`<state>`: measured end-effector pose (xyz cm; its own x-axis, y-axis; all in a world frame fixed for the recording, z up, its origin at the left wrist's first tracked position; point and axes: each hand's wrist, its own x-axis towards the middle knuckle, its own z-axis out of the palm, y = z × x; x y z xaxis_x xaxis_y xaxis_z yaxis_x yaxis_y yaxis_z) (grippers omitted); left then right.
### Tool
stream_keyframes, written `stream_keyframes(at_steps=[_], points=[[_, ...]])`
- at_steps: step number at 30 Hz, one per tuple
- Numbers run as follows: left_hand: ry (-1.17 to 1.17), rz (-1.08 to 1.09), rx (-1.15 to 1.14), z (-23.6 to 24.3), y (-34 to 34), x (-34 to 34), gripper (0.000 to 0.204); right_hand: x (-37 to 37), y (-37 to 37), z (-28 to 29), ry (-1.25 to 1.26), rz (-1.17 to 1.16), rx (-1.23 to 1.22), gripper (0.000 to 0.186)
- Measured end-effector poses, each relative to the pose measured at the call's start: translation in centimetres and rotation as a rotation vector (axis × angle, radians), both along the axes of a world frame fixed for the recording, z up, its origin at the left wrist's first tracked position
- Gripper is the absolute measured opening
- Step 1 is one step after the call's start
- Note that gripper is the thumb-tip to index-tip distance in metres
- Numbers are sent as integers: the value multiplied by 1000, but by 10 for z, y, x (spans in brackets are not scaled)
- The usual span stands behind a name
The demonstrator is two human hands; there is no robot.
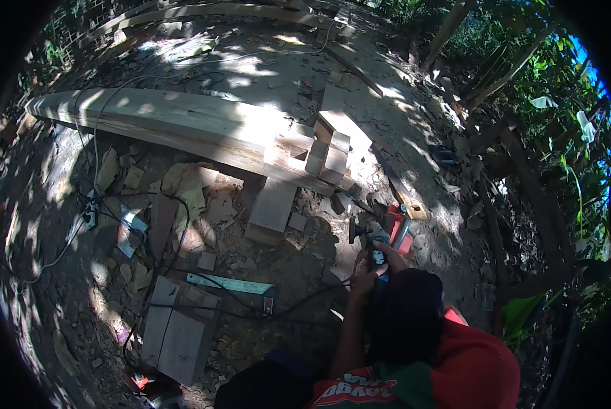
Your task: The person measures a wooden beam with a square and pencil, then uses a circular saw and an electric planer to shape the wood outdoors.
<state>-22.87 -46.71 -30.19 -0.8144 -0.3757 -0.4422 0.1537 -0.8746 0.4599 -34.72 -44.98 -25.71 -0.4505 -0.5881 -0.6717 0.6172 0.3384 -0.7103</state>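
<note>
Low at the right of the middle, my two hands are together on a corded power tool [381, 258] with a dark body and a round black disc at its front. My left hand [365, 281] is closed on the near part of the tool, its forearm rising from the lower edge. My right hand [395, 257] wraps round it from the other side; a dark rounded shape hides the arm behind. Just beyond the tool lies a red and grey power tool [399, 230]. The disc points left, apart from any wood.
A long thick timber beam [183, 123] with a notched end lies across the far side, over a wood block [273, 208]. A handsaw [414, 206], a try square [230, 283], wood blocks [176, 337], black cords and an extension socket [89, 210] lie on leaf-strewn ground.
</note>
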Motion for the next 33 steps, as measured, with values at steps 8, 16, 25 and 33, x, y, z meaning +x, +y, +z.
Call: stream_keyframes(at_steps=[8,16,25,33], points=[[-176,-183,-287,6,-24,-36,60,-42,-13,10,131,-79,-276,36],[-808,-143,-920,19,-27,-25,92,-47,-38,-49,-228,-67,-374,59],[-1077,-226,-945,16,-12,-26,92,-37,-30,-75,-25,-100,-361,78],[-1129,-230,-965,27,-22,-47,94,-54,-56,-64,66,-59,-225,70]])
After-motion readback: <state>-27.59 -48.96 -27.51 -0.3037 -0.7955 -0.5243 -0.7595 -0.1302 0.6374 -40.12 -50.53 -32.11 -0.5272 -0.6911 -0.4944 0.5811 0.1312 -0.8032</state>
